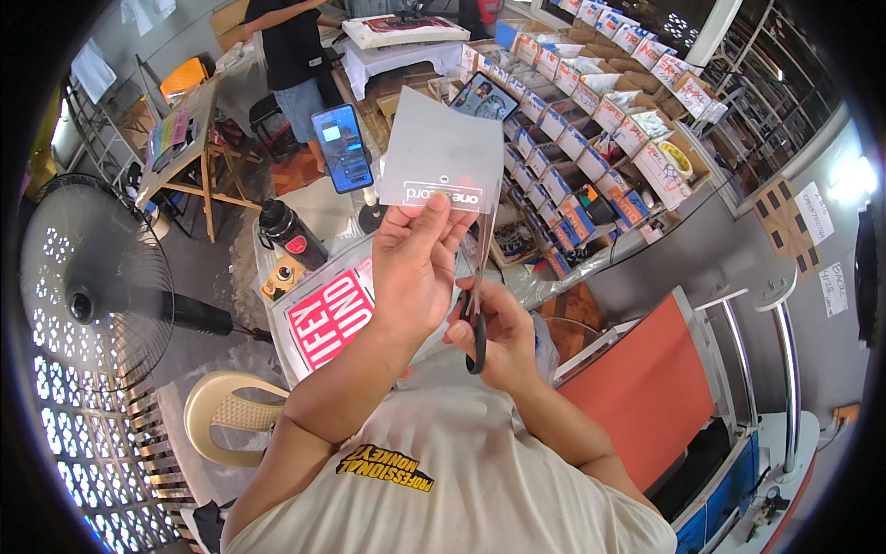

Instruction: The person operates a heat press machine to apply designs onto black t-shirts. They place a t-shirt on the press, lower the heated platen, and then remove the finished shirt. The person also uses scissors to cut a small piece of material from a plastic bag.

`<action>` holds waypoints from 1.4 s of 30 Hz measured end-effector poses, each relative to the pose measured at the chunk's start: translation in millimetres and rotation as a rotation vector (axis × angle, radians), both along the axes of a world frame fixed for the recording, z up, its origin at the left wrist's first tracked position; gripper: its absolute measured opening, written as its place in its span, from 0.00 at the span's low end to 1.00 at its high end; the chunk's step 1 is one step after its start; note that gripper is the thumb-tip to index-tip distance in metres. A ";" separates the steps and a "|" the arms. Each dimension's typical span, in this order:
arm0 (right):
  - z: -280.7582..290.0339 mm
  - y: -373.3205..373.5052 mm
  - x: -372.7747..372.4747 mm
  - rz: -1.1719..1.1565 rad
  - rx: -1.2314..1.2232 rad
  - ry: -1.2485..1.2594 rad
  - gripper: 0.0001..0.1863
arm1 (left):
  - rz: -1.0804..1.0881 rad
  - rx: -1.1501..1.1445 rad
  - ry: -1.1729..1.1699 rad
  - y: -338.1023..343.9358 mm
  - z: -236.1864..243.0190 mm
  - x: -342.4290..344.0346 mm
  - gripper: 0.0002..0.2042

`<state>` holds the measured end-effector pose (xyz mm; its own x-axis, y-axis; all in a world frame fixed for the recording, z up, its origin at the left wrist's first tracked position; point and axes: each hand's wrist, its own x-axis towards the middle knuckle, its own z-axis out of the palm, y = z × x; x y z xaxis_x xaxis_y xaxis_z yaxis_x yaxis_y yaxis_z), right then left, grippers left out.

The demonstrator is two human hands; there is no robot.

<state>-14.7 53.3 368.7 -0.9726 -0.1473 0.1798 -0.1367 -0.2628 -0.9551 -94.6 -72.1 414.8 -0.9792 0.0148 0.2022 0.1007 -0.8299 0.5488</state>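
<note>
A translucent sheet with white lettering (443, 148) is held upright in my left hand (420, 263), the thumb pressed on its lower part. My right hand (494, 328) is below and right of it, closed on black-handled scissors (475, 337). The scissor blades point upward along the sheet's right edge; whether they touch it I cannot tell. Below my left hand, a red-and-white printed piece (323, 328) lies on the worktable. A black bottle (291, 240) stands to the left, and a lit phone (343, 143) is upright behind it.
A standing fan (83, 295) and beige plastic chair (221, 415) are at left. A heat press (628, 388) occupies the lower right. Racks of labelled bins (581, 138) fill the back right, with a tablet (484, 97) beside them. A person in dark top (291, 55) stands behind the table.
</note>
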 end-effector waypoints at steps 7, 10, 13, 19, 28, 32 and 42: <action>5.7 -4.5 -1.5 -0.040 -0.048 -0.018 0.31 | -0.005 0.049 -0.005 4.0 -7.4 5.0 0.07; 3.5 -6.3 -1.8 -0.057 -0.045 -0.001 0.30 | -0.006 0.039 -0.004 4.6 -5.1 7.8 0.07; -6.9 -3.4 -3.2 -0.033 -0.017 0.048 0.29 | -0.014 0.028 -0.009 4.0 -5.3 9.1 0.07; -0.3 -3.5 -0.1 -0.036 -0.008 -0.081 0.28 | -0.025 0.042 -0.050 -2.8 -9.8 4.4 0.07; 0.7 9.9 -7.5 -0.013 0.079 0.015 0.28 | 0.008 -0.161 -0.121 -13.7 5.1 0.5 0.05; 3.0 15.6 -1.0 0.013 0.182 -0.058 0.27 | 0.008 -0.527 -0.097 -31.6 17.6 -14.5 0.07; -2.4 11.7 -1.2 0.006 0.191 -0.110 0.26 | -0.037 -0.650 -0.135 -43.5 18.7 -21.3 0.05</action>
